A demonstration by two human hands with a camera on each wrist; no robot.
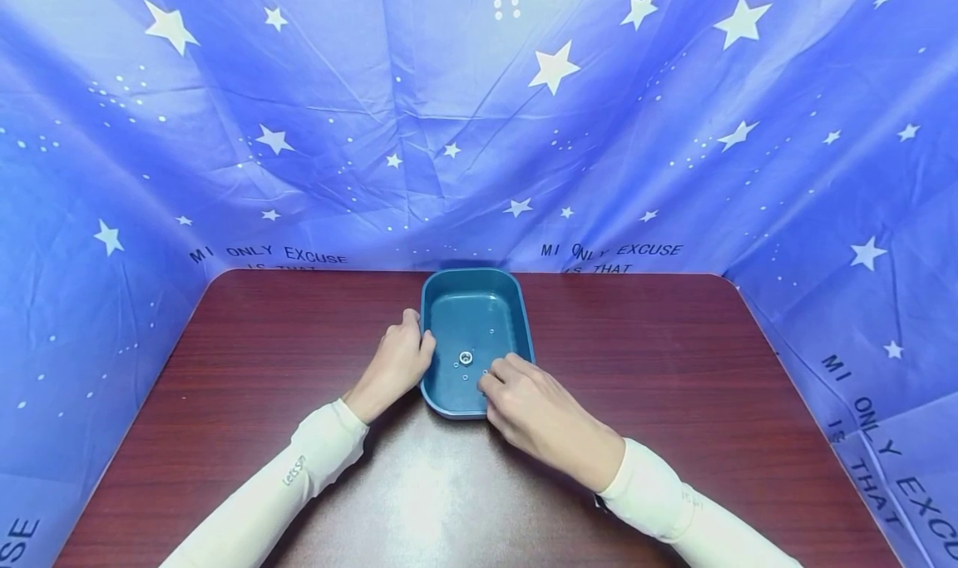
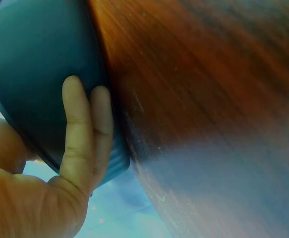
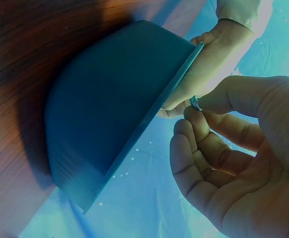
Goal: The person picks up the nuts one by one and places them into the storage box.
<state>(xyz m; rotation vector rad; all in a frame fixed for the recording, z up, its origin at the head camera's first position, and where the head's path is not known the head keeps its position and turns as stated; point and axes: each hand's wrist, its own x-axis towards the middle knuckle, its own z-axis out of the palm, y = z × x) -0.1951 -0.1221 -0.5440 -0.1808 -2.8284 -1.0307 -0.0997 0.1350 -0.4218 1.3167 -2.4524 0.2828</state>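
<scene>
A deep teal plastic bin (image 1: 479, 281) with rounded corners stands on the table. My left hand (image 1: 397, 356) grips its left side, with the thumb at the rim and two fingers (image 2: 77, 119) lying along the outer wall. Over the near right part of the bin, my right hand (image 1: 535, 402) pinches a small shiny metal piece (image 3: 195, 103) between thumb and forefinger. Its exact kind is too small to tell. On the bin's floor lie a larger round metal piece (image 1: 466, 358) with a hole and several tiny ring-like pieces (image 1: 465, 377).
The dark red wood-grain table (image 1: 636, 327) extends to both sides of the bin and toward me. A blue cloth (image 1: 479, 135) with white stars and lettering hangs behind the table and along both sides.
</scene>
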